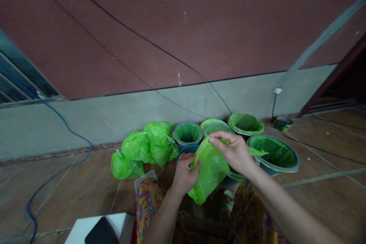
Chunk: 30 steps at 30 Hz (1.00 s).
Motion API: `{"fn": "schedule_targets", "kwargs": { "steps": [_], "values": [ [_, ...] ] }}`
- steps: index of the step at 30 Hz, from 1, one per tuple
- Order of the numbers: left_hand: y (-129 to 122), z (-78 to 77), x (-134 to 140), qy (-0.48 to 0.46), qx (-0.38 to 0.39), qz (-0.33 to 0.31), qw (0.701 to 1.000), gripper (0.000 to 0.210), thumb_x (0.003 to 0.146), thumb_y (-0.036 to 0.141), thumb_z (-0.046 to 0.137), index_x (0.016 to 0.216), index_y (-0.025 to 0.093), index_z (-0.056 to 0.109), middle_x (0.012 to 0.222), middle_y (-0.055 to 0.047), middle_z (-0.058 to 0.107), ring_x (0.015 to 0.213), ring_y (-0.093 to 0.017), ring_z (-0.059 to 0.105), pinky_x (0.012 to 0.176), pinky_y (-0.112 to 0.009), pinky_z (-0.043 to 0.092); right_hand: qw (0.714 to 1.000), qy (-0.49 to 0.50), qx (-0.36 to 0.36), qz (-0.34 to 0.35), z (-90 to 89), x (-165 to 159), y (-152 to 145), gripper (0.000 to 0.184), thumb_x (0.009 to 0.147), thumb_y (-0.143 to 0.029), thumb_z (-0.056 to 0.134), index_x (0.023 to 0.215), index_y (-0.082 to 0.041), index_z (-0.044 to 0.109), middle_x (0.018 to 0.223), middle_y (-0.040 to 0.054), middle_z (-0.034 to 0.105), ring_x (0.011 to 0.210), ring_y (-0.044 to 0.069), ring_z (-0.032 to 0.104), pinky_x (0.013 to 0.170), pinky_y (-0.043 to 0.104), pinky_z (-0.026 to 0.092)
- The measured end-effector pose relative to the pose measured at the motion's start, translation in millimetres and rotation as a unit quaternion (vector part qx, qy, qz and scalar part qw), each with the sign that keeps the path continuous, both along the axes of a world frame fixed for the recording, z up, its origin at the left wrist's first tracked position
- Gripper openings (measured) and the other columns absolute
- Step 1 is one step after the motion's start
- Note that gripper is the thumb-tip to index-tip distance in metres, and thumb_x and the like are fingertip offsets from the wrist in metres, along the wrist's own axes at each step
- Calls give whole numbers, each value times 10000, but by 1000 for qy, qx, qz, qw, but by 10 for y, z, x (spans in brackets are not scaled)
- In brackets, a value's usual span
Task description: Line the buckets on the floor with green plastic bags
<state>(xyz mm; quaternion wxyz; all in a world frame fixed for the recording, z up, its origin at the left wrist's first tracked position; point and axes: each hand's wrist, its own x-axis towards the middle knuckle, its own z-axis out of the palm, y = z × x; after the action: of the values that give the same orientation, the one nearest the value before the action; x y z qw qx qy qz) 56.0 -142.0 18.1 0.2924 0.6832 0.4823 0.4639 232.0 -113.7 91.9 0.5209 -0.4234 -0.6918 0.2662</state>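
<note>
Both my hands hold a bright green plastic bag in front of me. My left hand pinches its left edge, and my right hand grips its top edge from the right. The bag hangs limp between them above a blue bucket whose rim shows behind it. Several buckets lined with green bags stand just beyond: one at the back centre, one at the back right, and a large one at the right.
Tied, filled green bags lie in a heap on the tiled floor to the left. A blue cable runs across the floor at left. A white box with a black object sits near my knee. The wall stands close behind.
</note>
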Motion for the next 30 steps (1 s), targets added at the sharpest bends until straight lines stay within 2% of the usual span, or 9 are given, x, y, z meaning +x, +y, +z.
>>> {"fn": "schedule_targets", "kwargs": {
  "steps": [5,9,14,18,21,23,26,30],
  "values": [
    [-51,-327,-142,41,-72,-1,997,144,731,206,605,589,227,622,703,-33,618,812,-234,583,1001,-437,316,991,85,33,-97,221,248,159,182,762,-390,708,781,-209,724,752,1,707,717,156,643,698,281,510],
    [-119,-603,-331,42,-142,22,989,84,667,194,639,593,227,617,724,-46,627,883,-262,592,980,-419,343,974,145,56,-163,366,468,278,142,710,-334,746,763,-204,721,711,-8,681,643,121,590,624,241,475],
    [-166,-794,-569,86,-174,62,979,115,619,117,639,646,229,639,838,-75,667,989,-304,589,1029,-459,297,947,237,76,-201,444,748,450,150,648,-240,770,768,-170,715,735,-7,666,643,90,545,650,233,441],
    [-141,-744,-672,74,-153,95,981,131,655,102,597,630,222,643,813,-78,648,930,-289,597,997,-449,331,927,288,82,-224,381,975,573,161,612,-183,774,757,-144,714,729,0,655,642,82,540,654,237,422],
    [-151,-587,-690,-2,-141,65,988,152,678,110,588,663,222,689,788,-53,659,848,-249,594,899,-381,404,912,308,67,-261,262,1145,606,177,595,-193,773,755,-143,719,706,-6,645,603,79,528,615,242,405],
    [-183,-479,-687,-87,-166,31,982,149,694,136,606,713,219,728,746,-29,671,789,-223,589,825,-342,436,899,328,57,-284,169,1244,602,192,570,-197,781,744,-144,719,683,-11,634,583,81,525,595,247,397],
    [-234,-388,-670,-208,-217,10,954,132,690,196,685,795,202,764,751,-17,701,735,-188,590,761,-305,454,887,356,35,-294,46,1336,577,203,536,-184,788,720,-148,711,650,-14,618,568,87,520,564,250,383],
    [-251,-374,-641,-367,-253,45,894,258,651,294,773,885,186,757,897,-46,734,826,-192,635,806,-316,473,886,352,16,-300,-26,1334,551,198,531,-196,785,706,-151,704,633,-17,610,544,83,494,523,246,354]
  ]
}}
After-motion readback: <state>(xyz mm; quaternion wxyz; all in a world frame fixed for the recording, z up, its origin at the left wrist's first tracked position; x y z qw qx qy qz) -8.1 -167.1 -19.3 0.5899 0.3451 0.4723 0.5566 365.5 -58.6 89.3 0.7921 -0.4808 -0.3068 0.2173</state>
